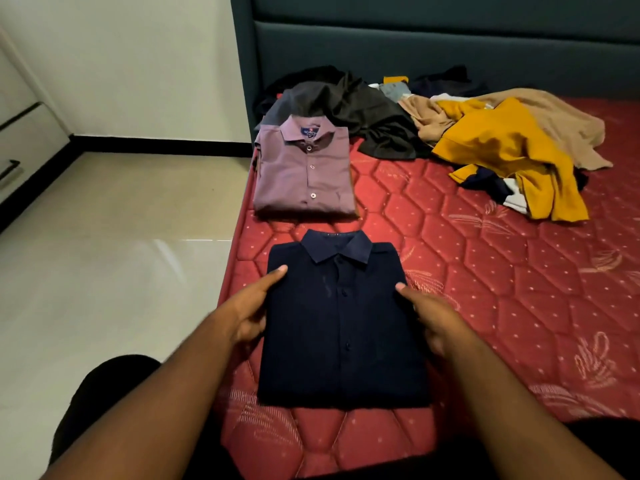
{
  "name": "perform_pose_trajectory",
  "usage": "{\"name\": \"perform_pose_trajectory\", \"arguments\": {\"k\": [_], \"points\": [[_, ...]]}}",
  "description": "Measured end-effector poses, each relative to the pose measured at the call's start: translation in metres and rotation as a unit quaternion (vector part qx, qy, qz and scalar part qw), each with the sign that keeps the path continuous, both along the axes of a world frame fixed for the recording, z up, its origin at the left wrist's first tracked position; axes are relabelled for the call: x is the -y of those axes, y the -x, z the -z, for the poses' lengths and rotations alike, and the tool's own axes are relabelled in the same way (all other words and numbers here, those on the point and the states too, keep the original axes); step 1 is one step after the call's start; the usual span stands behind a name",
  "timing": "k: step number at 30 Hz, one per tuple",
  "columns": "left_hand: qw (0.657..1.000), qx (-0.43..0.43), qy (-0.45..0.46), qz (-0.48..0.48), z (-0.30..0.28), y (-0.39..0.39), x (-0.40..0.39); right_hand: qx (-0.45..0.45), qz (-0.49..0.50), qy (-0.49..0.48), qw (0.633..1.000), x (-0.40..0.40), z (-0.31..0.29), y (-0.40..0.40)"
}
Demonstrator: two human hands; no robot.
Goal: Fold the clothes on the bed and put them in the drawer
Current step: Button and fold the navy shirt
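- Navy shirt (341,323) is folded into a tidy rectangle, collar on the far end, button placket running down the middle. Matte dark fabric, lying flat on the near part of the red mattress (502,289), which is quilted in hexagons with a pale leafy print.
- Left hand (251,313) is at the shirt's left edge, thumb lying on top of the fabric, fingers tucked out of sight at the edge.
- Right hand (433,317) mirrors it on the right edge, thumb on top. So the shirt sits right between both hands, pinched at its sides.
- Just beyond it, a mauve shirt (304,171), also folded, slight sheen, collar far.
- Further back and right: crumpled pile with a dark garment (363,112), a beige one (554,123) and a mustard-yellow one (502,147), all against the teal padded headboard (415,39).
- Glossy cream tile floor (104,271) on the left.
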State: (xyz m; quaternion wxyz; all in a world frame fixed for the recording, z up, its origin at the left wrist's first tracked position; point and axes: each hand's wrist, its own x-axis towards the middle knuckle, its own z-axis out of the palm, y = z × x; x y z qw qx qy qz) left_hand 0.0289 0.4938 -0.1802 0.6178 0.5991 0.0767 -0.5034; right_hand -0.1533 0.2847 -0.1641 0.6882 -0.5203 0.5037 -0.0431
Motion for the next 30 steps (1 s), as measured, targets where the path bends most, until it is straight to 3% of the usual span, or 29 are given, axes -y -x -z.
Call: {"name": "perform_pose_trajectory", "arguments": {"k": [3,8,14,18,22,24,26,27,29,30], "points": [[0.999,0.03,0.031,-0.014,-0.002,-0.009,0.017,0.003,-0.018,-0.076,0.997,0.009,-0.005,-0.027],[0.983,0.076,0.152,-0.071,-0.017,-0.038,0.033,0.166,-0.031,-0.083,0.982,0.019,-0.015,-0.061],[0.955,0.19,0.214,-0.076,-0.068,-0.168,0.089,0.268,-0.052,-0.024,0.962,0.077,-0.055,-0.177],[0.942,0.265,0.165,-0.122,-0.078,-0.267,0.137,0.291,-0.083,-0.002,0.953,0.133,-0.064,-0.277],[0.952,0.286,0.017,-0.106,-0.018,-0.3,0.157,0.129,-0.156,0.021,0.979,0.151,-0.004,-0.324],[0.94,0.318,-0.035,-0.119,0.008,-0.301,0.162,0.128,-0.11,0.069,0.983,0.152,0.022,-0.327],[0.898,0.41,-0.123,-0.101,0.012,-0.3,0.163,0.159,-0.066,0.097,0.98,0.152,0.032,-0.325],[0.853,0.481,-0.189,-0.075,0.007,-0.298,0.162,0.168,-0.056,0.103,0.979,0.15,0.032,-0.324],[0.7,0.656,-0.279,-0.045,-0.011,-0.283,0.158,0.19,-0.047,0.103,0.975,0.147,0.031,-0.32],[0.633,0.734,-0.244,-0.026,-0.018,-0.271,0.158,0.201,-0.058,0.121,0.97,0.144,0.03,-0.317]]}}
